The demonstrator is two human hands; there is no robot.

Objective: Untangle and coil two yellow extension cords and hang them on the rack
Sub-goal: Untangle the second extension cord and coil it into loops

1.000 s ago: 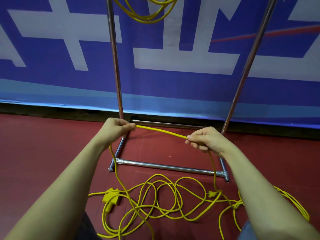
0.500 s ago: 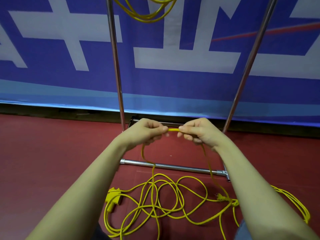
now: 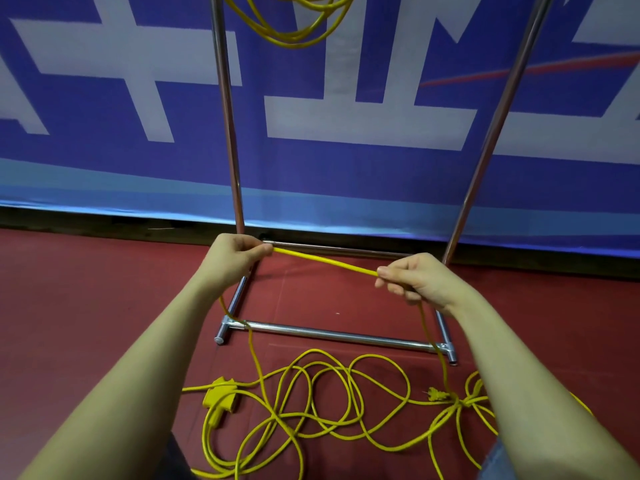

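Your hands have spread apart again: left hand [image 3: 235,256] and right hand [image 3: 412,280] each pinch the cord [image 3: 325,260], taut between them at centre frame.

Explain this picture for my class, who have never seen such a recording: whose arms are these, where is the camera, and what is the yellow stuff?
The camera sits on a person's head, looking down at their own bare arms. The left hand and right hand each pinch a yellow extension cord, stretching a straight length between them. The remaining cord lies in a tangle on the red floor, with a yellow socket block. Behind stands a metal rack; another coiled cord already hangs at the top.
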